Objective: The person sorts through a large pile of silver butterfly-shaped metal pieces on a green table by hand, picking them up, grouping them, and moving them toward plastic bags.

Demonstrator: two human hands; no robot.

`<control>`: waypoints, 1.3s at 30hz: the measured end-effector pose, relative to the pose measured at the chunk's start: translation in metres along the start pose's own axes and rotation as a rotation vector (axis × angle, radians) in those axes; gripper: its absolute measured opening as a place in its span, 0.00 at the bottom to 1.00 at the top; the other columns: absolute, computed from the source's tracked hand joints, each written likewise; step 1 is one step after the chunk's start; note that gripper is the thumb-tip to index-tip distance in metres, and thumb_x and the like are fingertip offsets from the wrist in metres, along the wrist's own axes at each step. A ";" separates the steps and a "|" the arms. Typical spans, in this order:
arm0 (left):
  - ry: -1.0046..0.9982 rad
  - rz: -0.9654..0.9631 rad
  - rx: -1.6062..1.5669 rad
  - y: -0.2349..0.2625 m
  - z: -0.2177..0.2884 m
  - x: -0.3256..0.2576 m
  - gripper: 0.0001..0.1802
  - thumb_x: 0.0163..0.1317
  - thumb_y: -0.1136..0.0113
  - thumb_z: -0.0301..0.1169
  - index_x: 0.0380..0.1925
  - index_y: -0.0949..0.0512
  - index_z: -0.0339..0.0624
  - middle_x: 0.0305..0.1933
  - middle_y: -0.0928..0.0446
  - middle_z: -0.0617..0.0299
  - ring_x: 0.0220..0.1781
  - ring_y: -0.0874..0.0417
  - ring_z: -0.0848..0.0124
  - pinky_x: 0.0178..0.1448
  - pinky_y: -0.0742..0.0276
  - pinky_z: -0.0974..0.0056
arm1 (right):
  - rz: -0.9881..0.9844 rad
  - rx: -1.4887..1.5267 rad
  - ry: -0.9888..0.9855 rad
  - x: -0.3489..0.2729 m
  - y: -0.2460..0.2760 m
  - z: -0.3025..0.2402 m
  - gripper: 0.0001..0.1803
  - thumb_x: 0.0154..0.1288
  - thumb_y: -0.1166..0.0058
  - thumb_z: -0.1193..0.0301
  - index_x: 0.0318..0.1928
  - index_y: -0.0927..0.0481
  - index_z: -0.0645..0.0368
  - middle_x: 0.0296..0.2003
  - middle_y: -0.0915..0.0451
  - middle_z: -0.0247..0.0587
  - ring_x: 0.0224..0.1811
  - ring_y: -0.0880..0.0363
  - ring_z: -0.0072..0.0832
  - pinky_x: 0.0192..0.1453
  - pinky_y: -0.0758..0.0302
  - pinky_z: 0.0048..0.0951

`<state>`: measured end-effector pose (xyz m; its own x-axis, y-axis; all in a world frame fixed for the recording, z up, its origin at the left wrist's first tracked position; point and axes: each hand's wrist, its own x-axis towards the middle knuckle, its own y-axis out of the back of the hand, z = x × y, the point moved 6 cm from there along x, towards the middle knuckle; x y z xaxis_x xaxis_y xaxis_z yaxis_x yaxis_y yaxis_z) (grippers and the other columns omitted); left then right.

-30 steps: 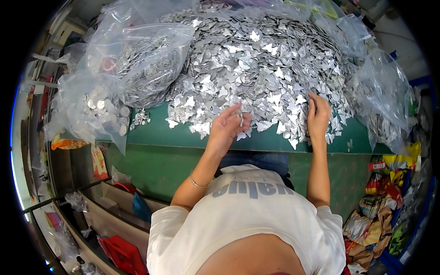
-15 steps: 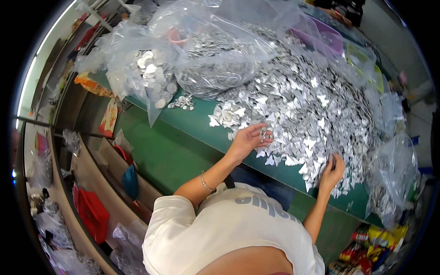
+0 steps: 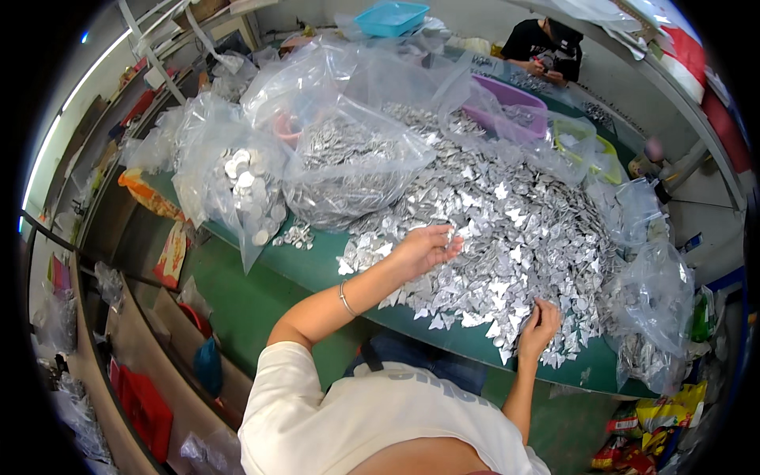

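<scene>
Silvery pieces (image 3: pixel 516 254) lie in one heap beneath two hands (image 3: pixel 428 249) (image 3: pixel 540 330).

The floor (image 3: pixel 237 289) is green, and a green-topped table (image 3: pixel 318 257) crosses the room at a slant. Shelves (image 3: pixel 95 150) line the left side, with brown partitions (image 3: pixel 142 356) lower down. A bright strip (image 3: pixel 93 69) runs along the upper left. Behind stands a pale wall (image 3: pixel 467 24); a grey frame (image 3: pixel 687 91) curves down at the upper right
</scene>
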<state>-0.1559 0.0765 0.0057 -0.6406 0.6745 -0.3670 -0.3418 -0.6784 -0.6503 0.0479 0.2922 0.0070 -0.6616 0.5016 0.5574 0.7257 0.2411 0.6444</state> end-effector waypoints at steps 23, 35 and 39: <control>-1.403 0.274 1.094 -0.115 0.245 0.035 0.21 0.54 0.51 0.21 0.51 0.31 0.31 0.51 0.27 0.50 0.55 0.27 0.66 0.56 0.31 0.65 | 0.111 0.159 -0.057 -0.003 0.005 0.013 0.07 0.54 0.53 0.84 0.33 0.22 0.66 0.32 0.24 0.48 0.38 0.26 0.44 0.47 0.32 0.35; -0.713 -0.139 1.833 -0.092 -0.087 -0.050 0.26 0.51 0.39 0.28 0.52 0.31 0.43 0.64 0.45 0.48 0.68 0.51 0.43 0.62 0.53 0.32 | 0.010 1.039 -0.889 -0.025 0.037 0.040 0.17 0.59 0.47 0.78 0.50 0.28 0.64 0.35 0.32 0.30 0.34 0.34 0.19 0.38 0.35 0.18; -0.849 -0.195 1.853 -0.118 -0.124 -0.038 0.24 0.50 0.39 0.30 0.50 0.30 0.42 0.58 0.37 0.54 0.64 0.43 0.51 0.63 0.52 0.37 | -0.082 0.404 -0.470 -0.025 0.047 0.036 0.14 0.53 0.44 0.80 0.43 0.23 0.61 0.30 0.31 0.32 0.29 0.34 0.21 0.33 0.35 0.21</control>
<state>-0.0054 0.1670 0.0141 -0.4223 0.8544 0.3027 -0.2247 -0.4222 0.8782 0.1053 0.3212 0.0043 -0.6307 0.7582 0.1652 0.7511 0.5431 0.3753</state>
